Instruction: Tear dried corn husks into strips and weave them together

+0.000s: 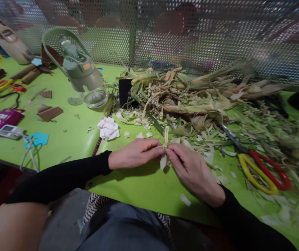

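Both hands busy on one small husk piece (166, 134), held near the bench's (139, 186) near edge, about mid-length. Grip: I have the left hand (136, 153) in a narrow pinch, thumb and forefinger on the piece's middle; right hand (192, 169) likewise from the other side, fingertips nearly meeting. Can't tell which hand carries more of the hold, nor whether the piece touches the bench.

Progress, my read: piece is separated from the pile and gathered at its waist, with what looks like a thin strand crossing there. Can't tell if the strand is fastened; too small, fingers cover it. So shaping looks partway, middle not released. Plenty of material left: husk pile (186, 92) along the far edge, shreds (264, 120) spreading toward the right end.

Direction: long axis runs near-to-far, roughly square to the near edge. Narrow strip end points to the far edge; wider, pale flap end points to the near edge, slightly left.

Around it: scissors (244, 150) right of the right hand, tips toward the far edge, handles toward the near right corner. Paper wad (108, 128) beyond the left hand, phone (124, 92) by the pile, bottle (86, 75) farther left.
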### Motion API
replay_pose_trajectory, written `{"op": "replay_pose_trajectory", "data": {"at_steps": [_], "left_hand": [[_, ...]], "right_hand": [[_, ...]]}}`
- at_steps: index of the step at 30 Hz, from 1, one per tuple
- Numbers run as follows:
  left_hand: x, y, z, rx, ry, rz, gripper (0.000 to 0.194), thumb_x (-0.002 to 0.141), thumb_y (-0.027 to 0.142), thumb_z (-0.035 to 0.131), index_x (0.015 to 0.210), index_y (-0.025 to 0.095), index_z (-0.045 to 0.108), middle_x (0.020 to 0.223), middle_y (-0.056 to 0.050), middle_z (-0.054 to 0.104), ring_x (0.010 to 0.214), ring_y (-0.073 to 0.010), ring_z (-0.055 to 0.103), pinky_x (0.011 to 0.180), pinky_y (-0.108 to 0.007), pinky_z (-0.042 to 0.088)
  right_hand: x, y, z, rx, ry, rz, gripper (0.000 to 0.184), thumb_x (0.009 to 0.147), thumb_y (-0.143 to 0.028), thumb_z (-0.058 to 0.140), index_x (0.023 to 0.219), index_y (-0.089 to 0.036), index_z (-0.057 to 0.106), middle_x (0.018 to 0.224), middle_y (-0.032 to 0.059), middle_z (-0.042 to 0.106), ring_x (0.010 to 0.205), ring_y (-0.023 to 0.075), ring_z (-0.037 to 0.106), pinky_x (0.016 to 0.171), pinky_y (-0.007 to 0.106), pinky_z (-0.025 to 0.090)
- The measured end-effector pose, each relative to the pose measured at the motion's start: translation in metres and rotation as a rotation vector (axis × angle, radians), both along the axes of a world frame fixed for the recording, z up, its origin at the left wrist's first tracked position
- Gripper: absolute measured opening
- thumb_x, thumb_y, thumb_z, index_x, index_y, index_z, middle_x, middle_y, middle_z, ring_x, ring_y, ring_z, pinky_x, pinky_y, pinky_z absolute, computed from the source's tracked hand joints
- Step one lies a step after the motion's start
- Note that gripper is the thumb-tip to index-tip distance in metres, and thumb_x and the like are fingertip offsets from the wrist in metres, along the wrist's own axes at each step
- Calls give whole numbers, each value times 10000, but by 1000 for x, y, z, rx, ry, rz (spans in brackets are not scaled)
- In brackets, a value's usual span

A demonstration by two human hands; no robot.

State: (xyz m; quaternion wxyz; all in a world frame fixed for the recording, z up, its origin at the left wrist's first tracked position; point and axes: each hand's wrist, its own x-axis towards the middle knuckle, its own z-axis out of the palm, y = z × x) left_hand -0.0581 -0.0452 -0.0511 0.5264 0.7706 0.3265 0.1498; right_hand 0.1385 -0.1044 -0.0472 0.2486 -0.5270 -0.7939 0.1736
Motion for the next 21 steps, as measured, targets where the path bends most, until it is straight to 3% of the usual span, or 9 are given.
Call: {"op": "replay_pose_trajectory", "data": {"at_steps": [7, 11, 15, 21], "left_hand": [[1, -4, -4, 5, 72, 39, 329, 1047, 406, 354, 818, 196, 464, 769, 14, 512, 724, -133, 476, 730, -289, 408], [2, -6, 0, -25, 46, 39, 323, 1054, 423, 334, 863, 196, 464, 808, 4, 541, 753, -139, 489, 771, -304, 423], [2, -5, 6, -12, 24, 8, 301, 1052, 397, 359, 854, 194, 459, 811, 12, 499, 750, -131, 455, 733, -285, 399], [1, -4, 10, -143, -98, -15, 329, 1038, 408, 424, 795, 190, 466, 705, 52, 429, 662, -99, 414, 660, -249, 358]], "right_hand": [[3, 4, -8, -46, -86, 57, 297, 1054, -338, 355, 812, -233, 493, 706, 12, 583, 598, 160, 541, 589, 300, 397], [1, 1, -8, -12, -115, 36, 327, 1055, -362, 361, 768, -235, 454, 650, -12, 514, 552, 143, 483, 555, 295, 354], [0, -1, -1, -61, -27, 11, 357, 1046, -360, 398, 709, -240, 392, 592, -43, 430, 512, 121, 429, 528, 283, 332], [4, 1, 8, -190, 161, 29, 393, 1031, -399, 434, 675, -233, 428, 580, -42, 401, 519, 123, 403, 507, 275, 333]]}}
